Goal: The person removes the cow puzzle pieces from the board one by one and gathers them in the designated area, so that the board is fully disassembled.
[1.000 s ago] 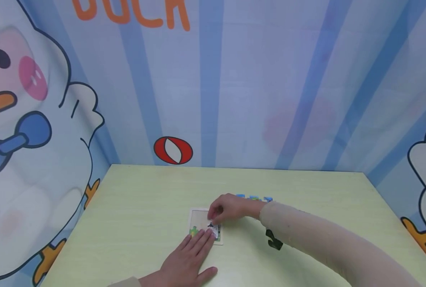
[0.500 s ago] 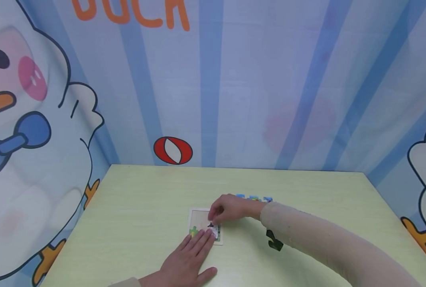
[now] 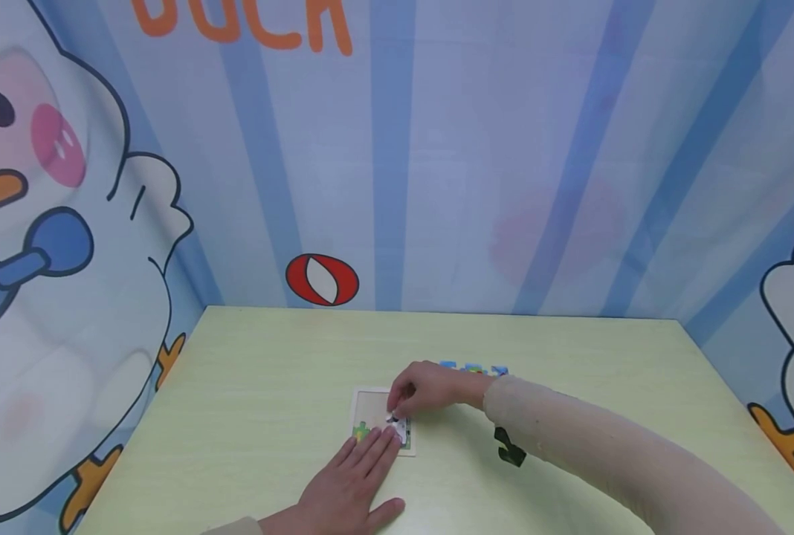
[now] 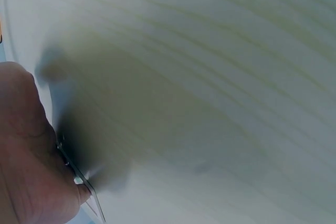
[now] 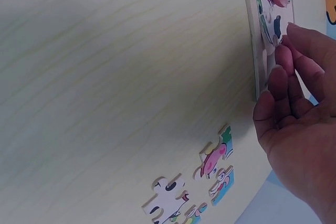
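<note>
My left hand [image 3: 346, 483] lies with straight fingers on the lower part of a small jigsaw puzzle tray [image 3: 354, 409], its fingertips on a white piece. At the tray's right side my right hand [image 3: 427, 386] pinches the edge of a white puzzle piece with black marks [image 5: 277, 27] between thumb and forefinger. A green puzzle piece [image 3: 360, 431] sits in the tray's lower left. Bare tray floor shows in the upper part. Fingers cover some of the pieces. In the left wrist view the left hand [image 4: 37, 156] appears only at the edge, beside the tray's rim.
Several loose puzzle pieces lie beyond the right forearm, among them a white one [image 5: 165, 198], a pink one [image 5: 214, 157] and a blue-edged one [image 5: 223, 186]. A dark object [image 3: 509, 448] shows under the right sleeve [image 3: 571, 423]. Printed curtains border the table [image 3: 270, 371].
Both hands stay almost where they were. The white piece at my right fingertips looks slightly shifted, its black mark less visible in the head view.
</note>
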`<state>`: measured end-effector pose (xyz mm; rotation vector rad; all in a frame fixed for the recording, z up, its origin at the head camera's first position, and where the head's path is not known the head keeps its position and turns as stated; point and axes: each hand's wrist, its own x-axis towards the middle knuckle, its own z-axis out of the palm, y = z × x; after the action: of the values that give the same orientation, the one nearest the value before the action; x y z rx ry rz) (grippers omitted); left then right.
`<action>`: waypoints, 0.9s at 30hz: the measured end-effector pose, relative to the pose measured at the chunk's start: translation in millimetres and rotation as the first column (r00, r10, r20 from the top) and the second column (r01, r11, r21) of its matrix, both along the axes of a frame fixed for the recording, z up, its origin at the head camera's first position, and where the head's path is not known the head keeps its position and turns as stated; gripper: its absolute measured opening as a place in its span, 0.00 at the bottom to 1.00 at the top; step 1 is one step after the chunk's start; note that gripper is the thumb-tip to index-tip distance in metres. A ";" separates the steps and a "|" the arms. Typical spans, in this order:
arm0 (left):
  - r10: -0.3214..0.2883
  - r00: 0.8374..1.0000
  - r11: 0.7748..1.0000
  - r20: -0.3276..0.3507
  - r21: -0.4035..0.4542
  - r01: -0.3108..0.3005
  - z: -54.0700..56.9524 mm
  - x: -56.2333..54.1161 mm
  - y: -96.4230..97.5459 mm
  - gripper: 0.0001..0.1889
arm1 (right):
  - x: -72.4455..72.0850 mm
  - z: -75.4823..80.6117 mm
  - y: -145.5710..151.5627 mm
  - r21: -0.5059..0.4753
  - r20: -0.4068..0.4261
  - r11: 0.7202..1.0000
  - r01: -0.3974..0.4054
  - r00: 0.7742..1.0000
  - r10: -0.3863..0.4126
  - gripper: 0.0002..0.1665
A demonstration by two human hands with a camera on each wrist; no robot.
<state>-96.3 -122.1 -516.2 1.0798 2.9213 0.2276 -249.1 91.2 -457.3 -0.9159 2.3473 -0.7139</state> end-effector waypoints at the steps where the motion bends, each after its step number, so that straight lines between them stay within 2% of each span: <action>1: 0.001 1.000 1.000 -0.002 -0.006 -0.001 0.4 0.2 0.1 0.43 | -0.2 -0.1 -0.2 0.001 -0.003 1.000 -0.001 1.000 0.001 0.02; 6: 0.006 1.000 1.000 0.006 -0.020 -0.006 2.5 0.3 0.8 0.43 | -0.7 -1.5 -1.1 -0.008 -0.005 1.000 -0.010 1.000 0.010 0.03; 11: 0.019 0.998 1.000 0.067 -0.019 -0.017 9.7 1.4 2.1 0.43 | -1.5 -6.2 -2.2 -0.010 0.018 1.000 -0.001 1.000 0.001 0.04; 15: 0.019 0.998 0.999 0.066 -0.029 -0.017 12.2 2.7 1.9 0.43 | -1.8 -7.7 -3.3 -0.012 0.030 1.000 -0.001 1.000 0.002 0.05; 20: 0.008 0.999 1.000 0.053 -0.002 -0.008 11.7 2.7 1.0 0.43 | -4.4 -2.3 -3.3 -0.031 0.006 0.999 -0.009 1.000 0.009 0.04; 27: 0.006 0.996 1.000 0.086 0.013 -0.007 12.0 1.4 1.7 0.43 | -12.8 9.7 4.4 -0.062 -0.018 0.998 0.001 1.000 -0.002 0.02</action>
<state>-94.9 -120.4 -504.2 1.0354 2.8517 0.2864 -261.9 95.5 -447.5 -0.9504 2.3539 -0.7857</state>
